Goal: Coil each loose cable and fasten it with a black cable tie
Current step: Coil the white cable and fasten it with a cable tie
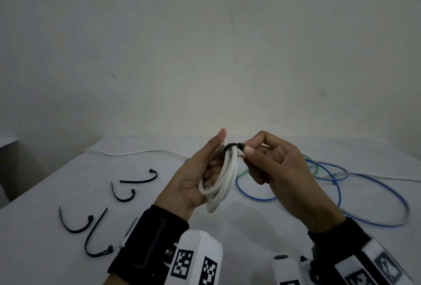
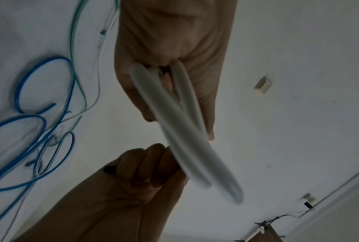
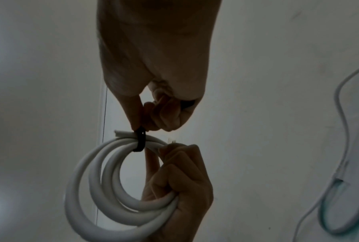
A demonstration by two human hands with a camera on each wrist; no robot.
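White cable [image 1: 222,178], wound into a few loops, sits above the table [image 1: 68,193] in the left hand [image 1: 196,180], whose fingers curl through the coil with the thumb standing straight behind it. A black cable tie [image 1: 232,145] already circles the top of the bundle, and the right hand [image 1: 275,166] pinches it where it closes, thumb and forefinger pressed together on the strap, the other fingers folded in. In the right wrist view the band [image 3: 141,140] crosses the loops close to one cut end of the cable [image 3: 120,132], so my worry is that this short end may slide out from under the strap as it tightens and leave a loose tail. A sideways tug could also drag the loops askew, since only the left hand's fingers keep them stacked. Whether the tail is fully through the head I cannot tell; if it is not, the pinch may slip and the strap spring open. Four spare ties [image 1: 95,237] lie on the table to the left, and the blue cable [image 1: 364,196], a green one [image 1: 242,173] and a thin white lead [image 1: 136,153] lie uncoiled beyond the hands.
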